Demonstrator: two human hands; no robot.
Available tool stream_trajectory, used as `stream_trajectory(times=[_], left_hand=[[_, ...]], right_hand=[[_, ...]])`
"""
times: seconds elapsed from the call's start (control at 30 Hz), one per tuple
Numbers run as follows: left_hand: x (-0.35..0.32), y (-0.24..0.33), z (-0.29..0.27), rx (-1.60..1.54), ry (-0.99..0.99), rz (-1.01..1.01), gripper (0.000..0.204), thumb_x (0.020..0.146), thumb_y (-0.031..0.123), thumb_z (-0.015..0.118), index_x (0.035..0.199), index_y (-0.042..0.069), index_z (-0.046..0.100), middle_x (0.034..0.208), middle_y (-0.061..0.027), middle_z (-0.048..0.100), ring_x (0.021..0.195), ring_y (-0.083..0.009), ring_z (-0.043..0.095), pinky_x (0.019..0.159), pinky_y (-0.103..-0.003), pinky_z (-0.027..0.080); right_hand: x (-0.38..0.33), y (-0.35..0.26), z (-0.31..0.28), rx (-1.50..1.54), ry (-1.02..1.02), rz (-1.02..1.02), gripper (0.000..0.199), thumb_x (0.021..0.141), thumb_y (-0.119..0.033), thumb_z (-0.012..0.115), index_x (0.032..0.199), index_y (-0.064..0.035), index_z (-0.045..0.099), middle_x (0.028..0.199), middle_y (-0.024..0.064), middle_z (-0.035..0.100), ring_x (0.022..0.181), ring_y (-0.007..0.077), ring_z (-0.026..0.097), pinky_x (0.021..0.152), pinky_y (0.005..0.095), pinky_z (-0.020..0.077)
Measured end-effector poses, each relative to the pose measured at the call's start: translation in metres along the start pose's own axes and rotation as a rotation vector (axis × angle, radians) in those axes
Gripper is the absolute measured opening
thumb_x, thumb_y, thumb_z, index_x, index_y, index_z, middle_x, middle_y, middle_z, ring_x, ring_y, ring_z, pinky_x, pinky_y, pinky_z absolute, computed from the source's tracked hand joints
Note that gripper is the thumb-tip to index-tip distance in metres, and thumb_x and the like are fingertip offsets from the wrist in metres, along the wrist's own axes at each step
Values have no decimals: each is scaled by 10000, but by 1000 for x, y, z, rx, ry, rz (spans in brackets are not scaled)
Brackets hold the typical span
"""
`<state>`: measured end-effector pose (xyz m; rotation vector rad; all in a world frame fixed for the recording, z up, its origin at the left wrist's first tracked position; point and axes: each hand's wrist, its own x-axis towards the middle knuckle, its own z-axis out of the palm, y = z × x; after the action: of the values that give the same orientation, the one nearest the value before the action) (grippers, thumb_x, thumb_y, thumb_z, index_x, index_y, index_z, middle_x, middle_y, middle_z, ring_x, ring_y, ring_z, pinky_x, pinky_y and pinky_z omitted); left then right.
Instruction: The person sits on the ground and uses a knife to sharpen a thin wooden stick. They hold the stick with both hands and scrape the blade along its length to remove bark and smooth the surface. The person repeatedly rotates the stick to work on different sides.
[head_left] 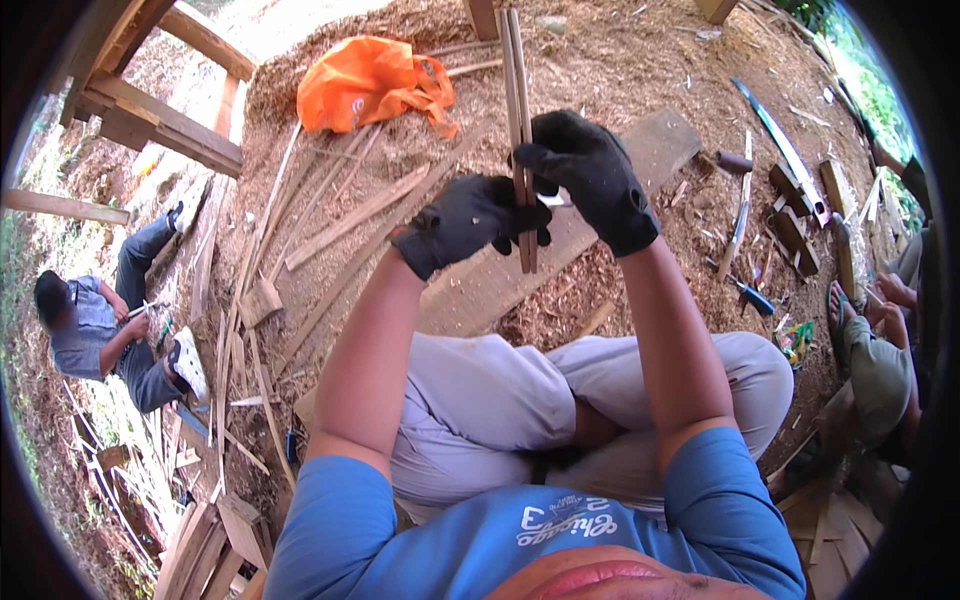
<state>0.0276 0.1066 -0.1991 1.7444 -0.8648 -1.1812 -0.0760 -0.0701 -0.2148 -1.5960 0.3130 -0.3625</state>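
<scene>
Both hands wear black work gloves and meet at chest height above the person's crossed legs. The left hand (470,222) closes its fingers around a pair of long, thin, pale wooden slats (519,120), held upright side by side and rising past the hands. The right hand (590,175) wraps the same slats slightly higher, with a small pale object, possibly a blade, showing just below its fingers; what it is cannot be told. The two hands touch each other at the slats.

Handling judgement: the slats appear light, stiff along their length but springy and liable to split under a hard bend. Grip them near the middle, on the flat faces, where the hands now sit; the edges may be sharp, which gloves suit.

Below the slats a broad grey plank (560,250) lies on the shaving-covered ground (620,60). An orange plastic bag (370,80) lies beyond it. A long hand saw (785,150) and short tools lie well to the right. Another person (110,335) sits at left.
</scene>
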Motion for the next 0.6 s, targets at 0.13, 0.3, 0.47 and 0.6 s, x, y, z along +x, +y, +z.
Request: stream_trajectory(times=[0.13, 0.3, 0.47, 0.6], left_hand=[[5, -11, 0, -112, -49, -59, 353, 994, 314, 739, 1208, 34, 724, 971, -88, 807, 806, -142, 759, 629, -268, 568], [8, -17, -1, -166, -83, -89, 347, 1003, 294, 721, 1233, 34, 723, 982, -105, 809, 805, -157, 766, 629, -265, 570], [10, -19, -2, -153, -80, -109, 308, 996, 283, 735, 1164, 25, 753, 978, -110, 809, 798, -157, 766, 616, -263, 577], [12, -20, 0, -138, -70, -116, 298, 995, 287, 741, 1130, 23, 760, 968, -105, 808, 785, -148, 762, 612, -262, 581]], right_hand=[[1, 14, 5, 110, -29, 88, 274, 932, -201, 761, 1083, 25, 726, 854, 44, 693, 709, 106, 616, 643, 286, 507], [3, 29, 4, 138, -55, 114, 292, 931, -227, 764, 1103, 7, 731, 846, 38, 693, 746, 111, 627, 701, 288, 511], [2, 25, 8, 99, -61, 141, 172, 1011, -168, 692, 1087, -13, 703, 834, -3, 642, 719, 81, 568, 673, 255, 471], [4, 28, 7, 114, -71, 134, 165, 1011, -157, 690, 1091, -12, 703, 840, 0, 645, 719, 82, 572, 678, 253, 475]])
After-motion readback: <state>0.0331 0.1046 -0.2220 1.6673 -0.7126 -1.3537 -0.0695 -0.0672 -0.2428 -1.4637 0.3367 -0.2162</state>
